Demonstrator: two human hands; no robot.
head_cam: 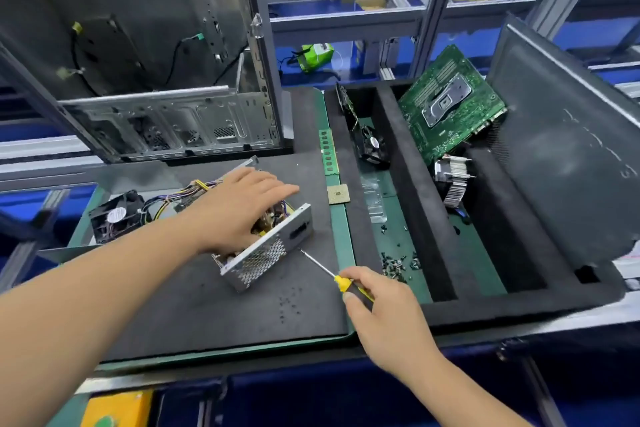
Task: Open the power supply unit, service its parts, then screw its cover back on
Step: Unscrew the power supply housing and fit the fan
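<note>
1. The right hand [375,305] has its fingers curled round a yellow-handled screwdriver [341,280], whose tip sits just beside the lower corner of the power supply unit [266,251].
2. The unit lies uncovered on the black mat [207,305] of the bench, wiring exposed; the left hand [239,208] rests flat on it, fingers straight.
3. Judged step: servicing or removing inner parts. The next move likely needs the tip seated squarely in a screw.
4. Farther off, loose screws [398,262] lie in the tray, with a motherboard [450,104] beyond them.
</note>
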